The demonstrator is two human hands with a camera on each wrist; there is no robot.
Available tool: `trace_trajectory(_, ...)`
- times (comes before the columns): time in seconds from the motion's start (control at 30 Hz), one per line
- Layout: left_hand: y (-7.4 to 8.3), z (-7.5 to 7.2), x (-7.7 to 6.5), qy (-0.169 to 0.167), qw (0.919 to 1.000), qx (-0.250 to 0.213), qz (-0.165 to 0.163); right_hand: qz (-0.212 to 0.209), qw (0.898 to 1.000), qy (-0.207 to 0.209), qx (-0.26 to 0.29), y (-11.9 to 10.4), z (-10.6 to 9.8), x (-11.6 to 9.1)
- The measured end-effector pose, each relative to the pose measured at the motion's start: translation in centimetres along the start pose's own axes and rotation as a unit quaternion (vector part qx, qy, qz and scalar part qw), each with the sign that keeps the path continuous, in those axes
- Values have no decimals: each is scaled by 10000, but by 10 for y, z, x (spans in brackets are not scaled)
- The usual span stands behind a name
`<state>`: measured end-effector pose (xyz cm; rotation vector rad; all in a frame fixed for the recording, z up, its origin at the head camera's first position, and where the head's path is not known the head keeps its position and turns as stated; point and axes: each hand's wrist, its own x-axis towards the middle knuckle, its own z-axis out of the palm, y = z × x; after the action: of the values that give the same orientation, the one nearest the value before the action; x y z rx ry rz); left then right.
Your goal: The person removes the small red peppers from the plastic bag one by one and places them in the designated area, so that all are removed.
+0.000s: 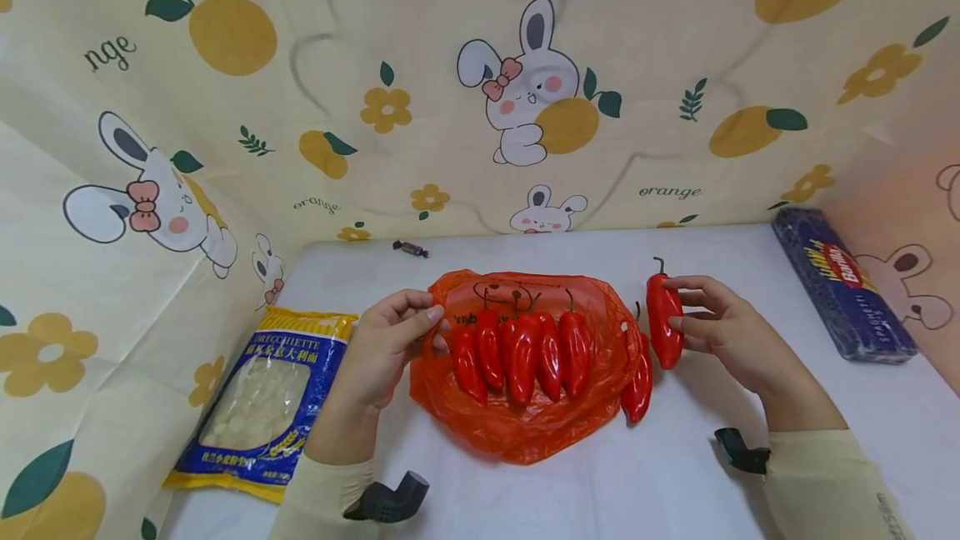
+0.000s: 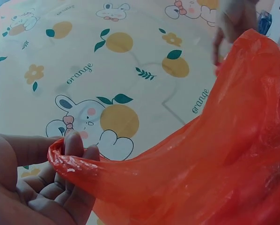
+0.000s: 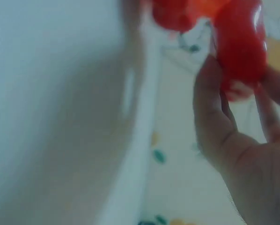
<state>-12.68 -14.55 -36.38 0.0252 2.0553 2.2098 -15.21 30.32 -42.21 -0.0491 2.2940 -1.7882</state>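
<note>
An orange-red plastic bag (image 1: 517, 436) lies spread in the middle of the table, with several glossy red chili peppers (image 1: 522, 361) in a row on it. My left hand (image 1: 390, 344) pinches the bag's left edge between thumb and fingers; the left wrist view shows the gathered rim (image 2: 74, 164) in its fingers. To the right of the bag, my right hand (image 1: 720, 319) holds one red chili pepper (image 1: 664, 319) upright by its side, stem up. Another pepper (image 1: 637, 386) lies at the bag's right edge, just beside the held one.
A blue and yellow orecchiette pasta bag (image 1: 255, 402) lies to the left, partly behind the left forearm. At the back right rests a dark blue spaghetti box (image 1: 843, 286). A small wrapped candy (image 1: 410, 249) lies near the back cloth wall (image 1: 450, 107).
</note>
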Motion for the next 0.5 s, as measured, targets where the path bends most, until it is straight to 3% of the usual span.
trace_trajectory(0.2,3,1,5,-150,9998,11,89,470,9969,-461,-431,19,-13,0)
trace_trajectory(0.5,5,2,8,-205,9996,-88,190,1006,9898,-872,-507,23,-23,-3)
